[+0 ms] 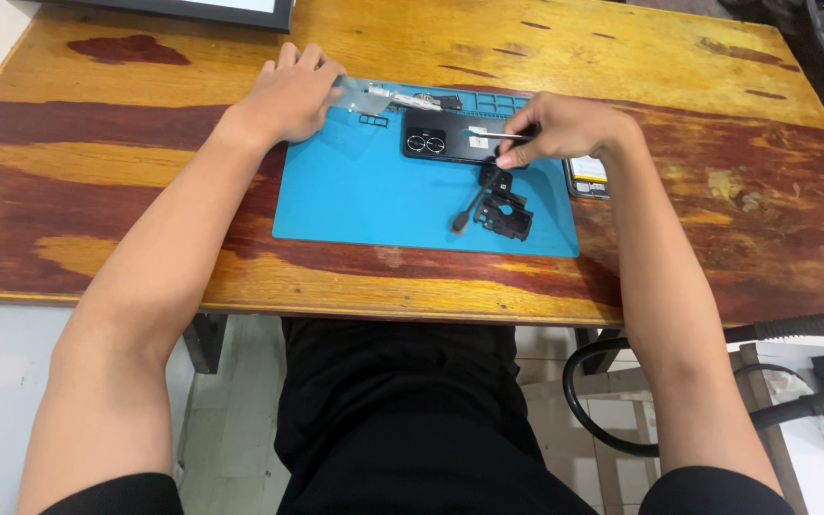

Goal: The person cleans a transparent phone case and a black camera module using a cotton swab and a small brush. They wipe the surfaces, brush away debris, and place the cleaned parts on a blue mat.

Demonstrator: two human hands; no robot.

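Landmark = the rectangular blue silicone work mat (364, 195) lying on the worn, varnished wooden table (126, 143). Left hand (290, 95) rests palm-down at the mat's far-left corner, fingers close together & curled over the end of a small clear plastic piece (355, 92); can't tell if it really pinches it or just presses on it. Right hand (565, 129) is over the mat's far-right part, thumb & forefinger pressed together on a thin silver metal tool (496, 135), prob. tweezers, its tip pointing left over a black smartphone lying back-up with two round camera lenses (450, 141). Phone sits on the mat's far half, right of centre. Just nearer than the phone, still on the mat: a black plastic frame part w/ cut-outs (505, 215) & a black-handled screwdriver (469, 210) lying slantwise, touching or nearly touching that part. Along the mat's far edge, small metal tools & bits (417, 99); too small to tell apart. Off the mat's right edge, partly hidden by the right wrist, a flat pale-faced item w/ dark rim (588, 176). Beyond the mat's far-left corner, a dark-framed screen (231, 11) at the table's far edge.
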